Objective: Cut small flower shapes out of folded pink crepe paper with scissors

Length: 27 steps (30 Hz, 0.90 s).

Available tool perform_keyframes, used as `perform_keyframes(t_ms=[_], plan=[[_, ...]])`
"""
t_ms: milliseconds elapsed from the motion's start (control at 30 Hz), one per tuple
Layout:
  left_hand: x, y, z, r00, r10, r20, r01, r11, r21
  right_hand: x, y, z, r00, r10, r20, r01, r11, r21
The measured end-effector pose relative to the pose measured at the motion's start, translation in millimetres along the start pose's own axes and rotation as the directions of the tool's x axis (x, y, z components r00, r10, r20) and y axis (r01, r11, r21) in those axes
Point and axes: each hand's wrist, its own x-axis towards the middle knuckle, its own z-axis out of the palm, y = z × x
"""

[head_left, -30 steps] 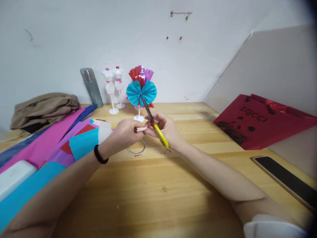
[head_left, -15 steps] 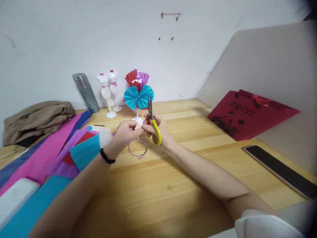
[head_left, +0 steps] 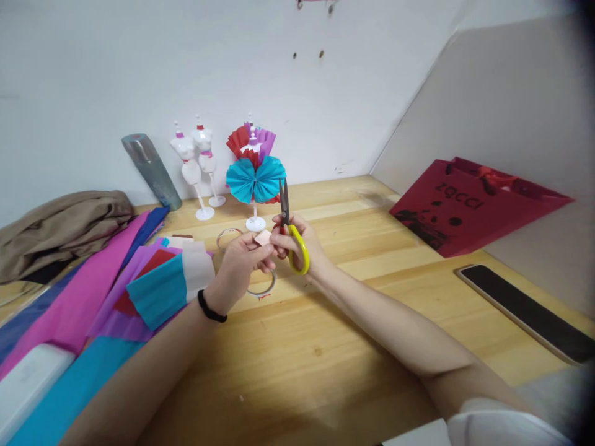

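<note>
My left hand pinches a small pale pink piece of paper above the wooden table. My right hand grips yellow-handled scissors, blades pointing up and closed, right beside the paper. Its fingertips also touch the paper's edge. A thin tape ring lies on the table just under both hands. A black band sits on my left wrist.
Coloured paper sheets spread across the left. At the back stand two white mannequin stands, a third with pleated paper fans, a grey flask and brown cloth. A red bag and phone lie right.
The scissors swung from leaning left to standing upright. Both hands stayed together with the pink piece, which now shows its flat face. The view shifted slightly.
</note>
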Motion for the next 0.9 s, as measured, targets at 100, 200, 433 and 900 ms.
perform_keyframes(t_ms=[100,200,433,900], plan=[[-2,-1,0.4,1.000,-0.009,-0.004,0.008,1.000,-0.006,-1,-1,-2,1.000,0.013,0.015,-0.013,1.000,0.013],[-4,-2,1.3,1.000,0.007,-0.017,-0.007,1.000,-0.013,-2,-2,-3,1.000,0.010,-0.001,-0.010,1.000,0.019],[-4,0,1.1,1.000,0.026,0.012,-0.026,1.000,0.000,-3,-7,-6,0.998,0.032,0.046,-0.033,0.999,0.031],[-8,11,1.5,0.998,0.006,-0.058,-0.007,1.000,-0.018,-4,-11,-7,0.998,0.047,0.041,-0.049,0.998,0.039]])
